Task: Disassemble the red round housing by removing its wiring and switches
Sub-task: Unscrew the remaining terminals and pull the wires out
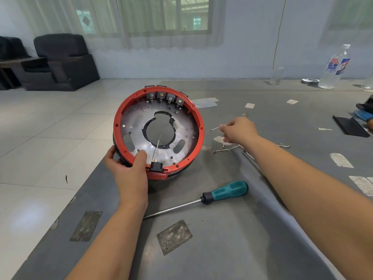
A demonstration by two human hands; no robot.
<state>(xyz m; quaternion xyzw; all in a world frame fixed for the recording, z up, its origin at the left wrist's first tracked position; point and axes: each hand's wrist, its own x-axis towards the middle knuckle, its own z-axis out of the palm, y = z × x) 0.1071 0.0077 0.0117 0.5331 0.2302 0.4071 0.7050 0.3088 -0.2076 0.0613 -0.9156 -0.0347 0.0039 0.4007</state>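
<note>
A grey table (222, 239) patched with worn tape stands over pale floor tiles (50, 122), with dark armchairs (60, 61) and a curtained window (161, 15) behind, and a plastic bottle (335, 67) at its far edge. The red round housing (141, 93) sits tilted at the table's left edge, gripped at its near rim by the left hand (127, 166), thumb inside. The right hand (238, 130) hovers to its right, fingers curled, pinching a thin wire (215, 128) above loose wires (228, 148); a teal-handled screwdriver (222, 193) lies near.
</note>
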